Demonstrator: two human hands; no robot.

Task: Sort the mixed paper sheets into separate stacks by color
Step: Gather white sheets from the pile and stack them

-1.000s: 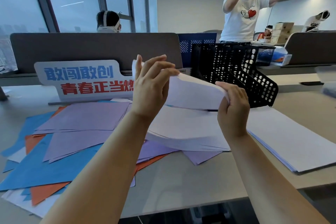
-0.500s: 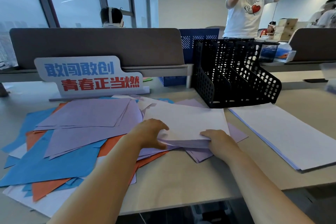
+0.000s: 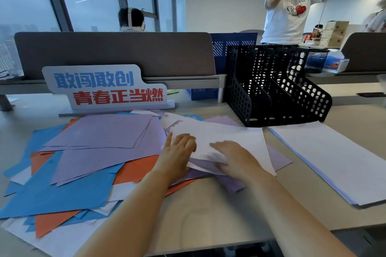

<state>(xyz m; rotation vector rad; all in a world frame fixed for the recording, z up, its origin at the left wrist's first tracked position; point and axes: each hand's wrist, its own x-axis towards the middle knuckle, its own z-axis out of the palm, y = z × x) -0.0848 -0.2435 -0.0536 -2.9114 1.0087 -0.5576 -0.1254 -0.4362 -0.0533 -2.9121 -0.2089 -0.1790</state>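
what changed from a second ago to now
Both hands lowered the lifted white sheets onto the mixed pile. The left hand and right hand now rest on top of them. The white stack at right and the black file rack stayed put.

a second ago we held the white sheets [image 3: 229, 133] up in the air in front of the black file rack [image 3: 271, 89], our left hand [image 3: 177, 152] at their far left corner and our right hand [image 3: 234, 156] gripping their right edge. half a second ago they were down on the mixed pile [image 3: 83, 173], with our fingers curled around their near edge. now both hands lie on top of the white sheets, palms down and fingers straighter: the left at their left edge, the right on their near part, its fingers blurred. the sheets' near right corner now reaches a little closer to us, over the purple sheets [image 3: 277, 158].
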